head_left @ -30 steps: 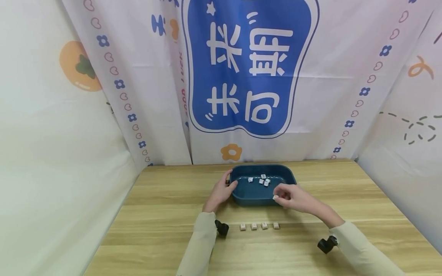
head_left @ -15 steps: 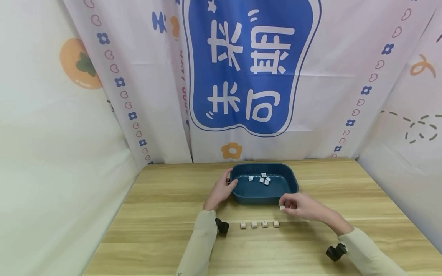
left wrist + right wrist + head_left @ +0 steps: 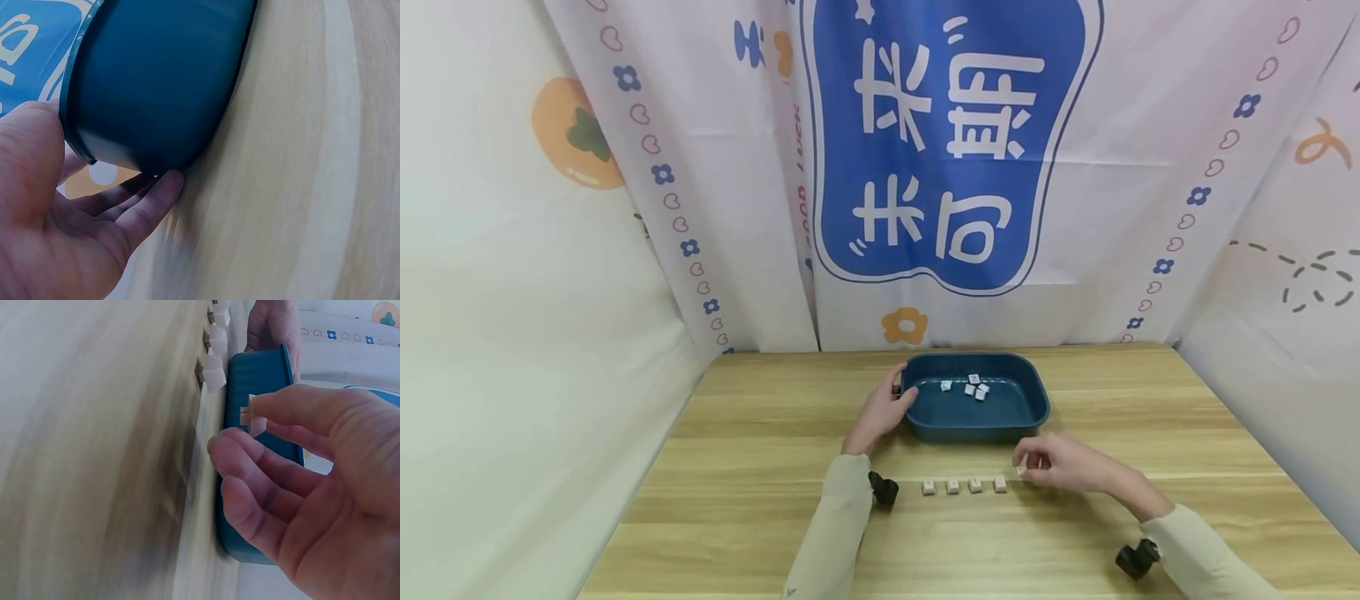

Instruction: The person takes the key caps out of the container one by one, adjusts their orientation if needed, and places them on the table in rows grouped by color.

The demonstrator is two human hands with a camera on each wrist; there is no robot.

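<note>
My right hand (image 3: pixel 1067 464) pinches a white keycap (image 3: pixel 257 419) just above the table, at the right end of a row. The row is several pale keycaps (image 3: pixel 975 485) standing spaced apart on the wood. With thumb at the rim and fingers against the end wall, my left hand (image 3: pixel 880 412) holds the left end of a dark teal tray (image 3: pixel 973 435). Inside that tray, toward the back, lie several loose white keycaps (image 3: pixel 970 389). In the left wrist view, the outer wall of the tray (image 3: pixel 162 69) hides what it contains.
The wooden table (image 3: pixel 760 517) carries the tray near its back edge, with the keycap row in front. A printed cloth (image 3: pixel 955 150) hangs behind, and pale cloth sides flank the table. Black wrist cameras (image 3: pixel 883 490) sit at both sleeves.
My right hand has carried the keycap from over the tray's front right, forward and right, down beside the row's end. The left hand keeps its hold on the tray.
</note>
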